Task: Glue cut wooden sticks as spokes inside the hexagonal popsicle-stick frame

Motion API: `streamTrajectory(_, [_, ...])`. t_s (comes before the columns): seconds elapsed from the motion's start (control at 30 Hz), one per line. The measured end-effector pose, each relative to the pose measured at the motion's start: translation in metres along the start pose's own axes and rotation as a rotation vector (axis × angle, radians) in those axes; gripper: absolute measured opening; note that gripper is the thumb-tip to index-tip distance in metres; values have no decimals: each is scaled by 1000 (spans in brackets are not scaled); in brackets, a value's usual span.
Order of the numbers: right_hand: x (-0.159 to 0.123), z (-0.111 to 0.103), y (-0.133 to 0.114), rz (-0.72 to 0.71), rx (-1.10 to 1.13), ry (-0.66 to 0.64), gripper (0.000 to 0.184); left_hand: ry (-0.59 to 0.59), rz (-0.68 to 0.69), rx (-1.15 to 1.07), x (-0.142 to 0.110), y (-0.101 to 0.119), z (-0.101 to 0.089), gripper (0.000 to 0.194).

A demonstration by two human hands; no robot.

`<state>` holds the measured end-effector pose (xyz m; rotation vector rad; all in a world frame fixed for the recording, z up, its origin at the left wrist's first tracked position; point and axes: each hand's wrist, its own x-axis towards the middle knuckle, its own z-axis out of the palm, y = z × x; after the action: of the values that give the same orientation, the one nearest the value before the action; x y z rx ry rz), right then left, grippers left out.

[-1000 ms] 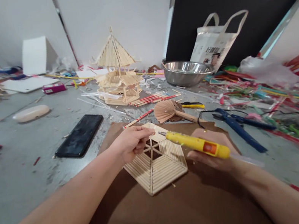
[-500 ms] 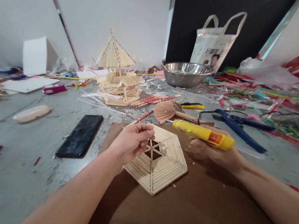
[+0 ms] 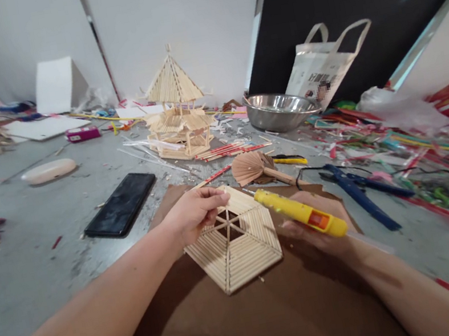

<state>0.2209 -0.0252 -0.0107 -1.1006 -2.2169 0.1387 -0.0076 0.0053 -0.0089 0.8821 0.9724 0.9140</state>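
A hexagonal panel of thin wooden sticks (image 3: 248,253), with spokes crossing an open centre, lies on a brown sheet (image 3: 285,313). Over its upper left part is my left hand (image 3: 199,210), thumb and fingertips pinched together; whatever they hold, if anything, is too small to make out. My right hand (image 3: 319,226) grips a yellow hot glue gun (image 3: 297,212) to the right of the panel. The gun's metal nozzle points left toward my left fingertips, a short gap away.
A stick-built pavilion model (image 3: 176,107) stands behind the sheet. A phone (image 3: 121,205) lies at left. Blue-handled pliers (image 3: 360,196), a yellow cutter (image 3: 290,160) and a paper fan shape (image 3: 253,167) lie beyond the gun. A metal bowl (image 3: 282,111) sits farther back.
The glue gun in my right hand has moved slightly left and down, its nozzle now closer to my left fingertips. My left hand has shifted a little left. The panel stays put.
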Motion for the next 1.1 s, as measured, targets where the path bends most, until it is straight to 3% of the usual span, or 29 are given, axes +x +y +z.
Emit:
streamTrajectory(0.33, [-2,1,-3,-211,-228,-85,18,-63,-41,-65,0,-1,2,23])
streamTrajectory(0.57, [-6,4,4,-190,-316,-159,22,-46,-28,-66,0,-4,2,23])
streamTrajectory(0.87, [-6,3,7,-207,-333,-182,15,-46,-40,-32,0,-7,3,24])
streamTrajectory(1.1, [-5,4,6,-184,-340,-186,19,-79,-34,-50,0,-6,3,23])
